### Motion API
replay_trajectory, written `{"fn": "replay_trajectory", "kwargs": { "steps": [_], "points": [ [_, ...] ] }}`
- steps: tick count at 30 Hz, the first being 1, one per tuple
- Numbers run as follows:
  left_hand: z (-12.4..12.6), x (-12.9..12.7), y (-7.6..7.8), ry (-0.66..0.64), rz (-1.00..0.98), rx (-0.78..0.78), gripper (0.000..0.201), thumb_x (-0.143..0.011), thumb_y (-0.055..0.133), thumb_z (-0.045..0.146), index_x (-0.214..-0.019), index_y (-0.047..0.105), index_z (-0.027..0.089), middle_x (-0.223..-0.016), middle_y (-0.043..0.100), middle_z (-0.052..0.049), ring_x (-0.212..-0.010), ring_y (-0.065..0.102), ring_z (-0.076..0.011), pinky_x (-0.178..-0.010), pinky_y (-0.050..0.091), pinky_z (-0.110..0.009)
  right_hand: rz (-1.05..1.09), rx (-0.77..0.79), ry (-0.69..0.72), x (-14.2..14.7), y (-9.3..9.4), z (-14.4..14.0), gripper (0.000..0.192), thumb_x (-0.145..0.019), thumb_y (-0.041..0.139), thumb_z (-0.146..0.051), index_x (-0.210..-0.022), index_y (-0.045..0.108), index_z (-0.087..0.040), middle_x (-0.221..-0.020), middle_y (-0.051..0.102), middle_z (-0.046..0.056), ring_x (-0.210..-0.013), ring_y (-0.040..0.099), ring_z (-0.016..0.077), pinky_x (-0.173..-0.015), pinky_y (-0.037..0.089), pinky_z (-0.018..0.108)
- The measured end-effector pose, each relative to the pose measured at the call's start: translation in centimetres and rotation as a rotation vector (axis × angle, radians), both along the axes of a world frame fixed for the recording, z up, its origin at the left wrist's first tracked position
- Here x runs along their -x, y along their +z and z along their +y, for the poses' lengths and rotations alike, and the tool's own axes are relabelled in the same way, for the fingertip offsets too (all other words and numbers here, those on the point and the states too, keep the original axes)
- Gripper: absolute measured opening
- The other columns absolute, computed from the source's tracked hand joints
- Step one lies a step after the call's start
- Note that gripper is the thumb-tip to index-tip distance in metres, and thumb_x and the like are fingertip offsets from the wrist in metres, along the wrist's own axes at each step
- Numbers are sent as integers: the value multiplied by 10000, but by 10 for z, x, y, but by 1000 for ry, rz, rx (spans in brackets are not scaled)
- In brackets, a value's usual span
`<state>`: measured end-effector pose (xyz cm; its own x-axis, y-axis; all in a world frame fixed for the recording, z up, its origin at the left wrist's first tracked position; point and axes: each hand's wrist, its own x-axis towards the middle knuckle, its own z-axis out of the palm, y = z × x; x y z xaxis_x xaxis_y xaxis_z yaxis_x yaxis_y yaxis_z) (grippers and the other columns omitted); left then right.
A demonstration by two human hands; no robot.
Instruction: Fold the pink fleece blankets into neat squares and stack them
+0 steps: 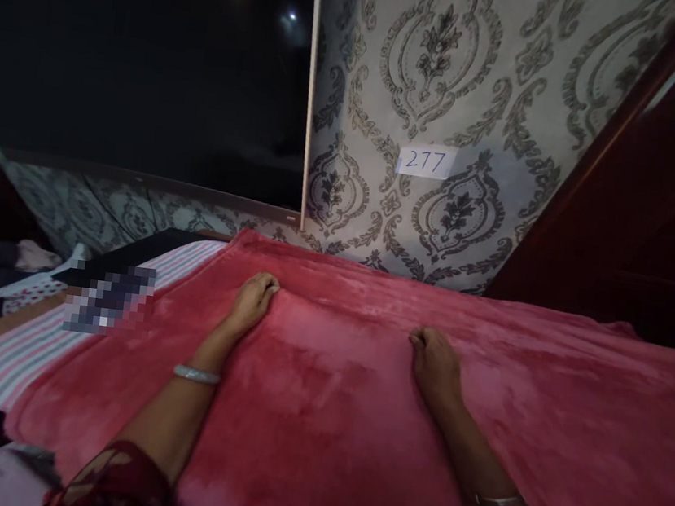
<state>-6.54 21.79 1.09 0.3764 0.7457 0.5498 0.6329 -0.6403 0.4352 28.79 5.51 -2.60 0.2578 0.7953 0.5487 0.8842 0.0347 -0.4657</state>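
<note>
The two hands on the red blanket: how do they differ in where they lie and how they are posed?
The left hand lies farther up the red blanket, near its top fold, while the right hand rests lower, toward the middle. The left hand sits close to the striped sheet; the right hand has only blanket around it. The left wrist's bangle looks broader than the right's thin one. Both hands are curled, knuckles up, pressing on the blanket.
</note>
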Motion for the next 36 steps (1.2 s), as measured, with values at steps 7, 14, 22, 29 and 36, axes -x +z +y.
{"fn": "replay_trajectory", "kwargs": {
  "steps": [7, 14, 22, 29, 36],
  "points": [
    [-7, -3, 8, 4, 38, -20, 168, -933, 396, 233, -817, 518, 221, -843, 613, -64, -850, 571, -226, -821, 446, -351, 75, 1, 151, -5, -14, 1, 277, -931, 389, -331, -927, 648, -233, -975, 726, 91, -954, 659, 246, -854, 501, 371],
    [-6, 0, 2, -26, 100, 1, 184, -938, 399, 237, -785, 502, 237, -775, 599, -47, -757, 571, -209, -743, 443, -323, 89, 34, 206, -4, -13, -3, 338, -940, 403, -439, -918, 673, -237, -969, 732, 82, -937, 665, 248, -842, 513, 374],
    [-10, 3, 3, -61, 139, 31, 225, -958, 388, 258, -828, 571, 230, -818, 639, -50, -800, 597, -199, -771, 450, -311, -62, 64, 309, -4, -14, -7, 326, -936, 490, -473, -835, 691, -238, -851, 681, 80, -839, 633, 244, -748, 500, 358],
    [-8, 22, 5, -101, 215, 98, 199, -807, 676, 377, -917, 684, 211, -910, 671, -63, -878, 597, -228, -830, 461, -348, -32, 5, 253, -9, -18, -7, 417, -944, 446, -562, -836, 699, -248, -888, 711, 95, -878, 658, 271, -777, 527, 393],
    [-3, 40, 2, -40, 250, 140, 87, -828, 618, 235, -794, 695, 210, -851, 671, -57, -835, 592, -206, -812, 472, -334, -25, 10, 252, -16, -22, -7, 479, -894, 443, -651, -825, 723, -268, -917, 745, 100, -894, 685, 300, -802, 558, 447]
  ]
}}
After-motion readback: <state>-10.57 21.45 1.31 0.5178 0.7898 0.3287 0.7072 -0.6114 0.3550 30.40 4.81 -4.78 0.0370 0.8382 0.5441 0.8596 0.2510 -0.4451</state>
